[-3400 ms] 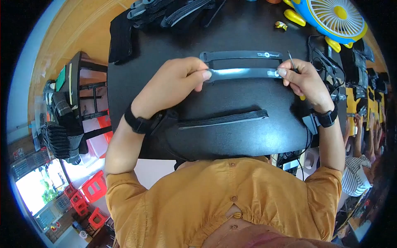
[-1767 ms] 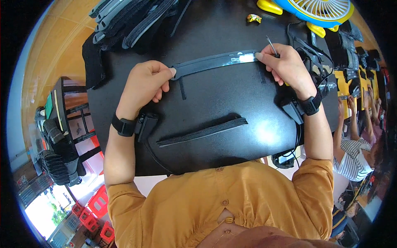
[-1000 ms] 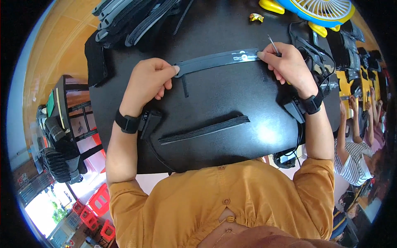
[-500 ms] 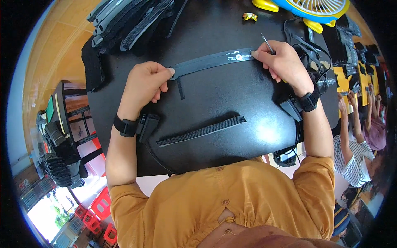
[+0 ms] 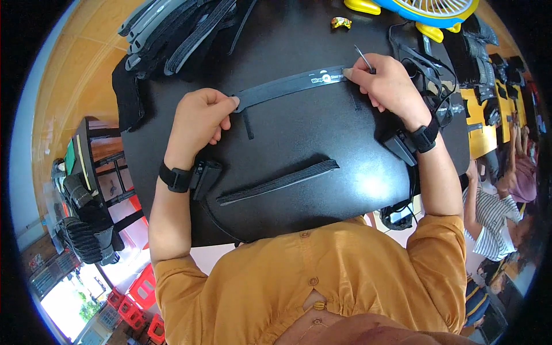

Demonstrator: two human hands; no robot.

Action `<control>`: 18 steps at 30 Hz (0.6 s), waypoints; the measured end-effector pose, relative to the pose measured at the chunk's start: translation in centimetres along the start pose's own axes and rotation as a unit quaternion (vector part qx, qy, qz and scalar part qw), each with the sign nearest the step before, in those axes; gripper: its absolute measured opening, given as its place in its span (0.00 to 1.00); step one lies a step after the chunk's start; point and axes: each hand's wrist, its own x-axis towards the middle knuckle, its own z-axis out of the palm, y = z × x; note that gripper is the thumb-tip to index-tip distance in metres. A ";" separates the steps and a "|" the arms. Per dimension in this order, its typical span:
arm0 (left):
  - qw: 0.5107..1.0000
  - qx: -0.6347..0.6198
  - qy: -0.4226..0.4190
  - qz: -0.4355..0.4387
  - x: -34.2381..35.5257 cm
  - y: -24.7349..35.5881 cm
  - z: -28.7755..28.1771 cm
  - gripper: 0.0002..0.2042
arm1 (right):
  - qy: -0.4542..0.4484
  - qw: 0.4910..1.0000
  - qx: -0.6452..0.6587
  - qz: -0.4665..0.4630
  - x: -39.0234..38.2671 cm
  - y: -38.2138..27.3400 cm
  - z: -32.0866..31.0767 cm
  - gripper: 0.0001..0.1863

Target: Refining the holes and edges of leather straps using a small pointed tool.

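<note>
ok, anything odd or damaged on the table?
Crumpled gold scrap, maybe a wrapper, on the table near the fan: looks like stray litter. No visible damage to the strap between left hand and right hand.

the head fisheye looks down at the table (image 5: 287, 138).

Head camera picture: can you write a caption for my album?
Two hands hold a dark strap by its ends at a black table.

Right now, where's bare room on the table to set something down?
Bare tabletop lies between the held grey strap and the gold wrapper, and right of the ribbed band. Piled straps crowd the far left; cords the far right.
</note>
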 end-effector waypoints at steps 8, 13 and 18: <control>1.000 -0.002 0.001 -0.002 0.0 -0.1 -0.1 0.10 | 0.003 1.000 -0.008 -0.004 0.0 -0.2 0.0 0.14; 1.000 0.002 0.005 -0.004 0.0 -0.2 -0.1 0.11 | 0.004 0.994 0.111 -0.020 0.2 0.9 -0.3 0.09; 1.000 -0.007 0.007 0.016 0.0 -0.4 -0.1 0.12 | 0.009 0.989 0.146 -0.018 0.0 0.8 -0.3 0.08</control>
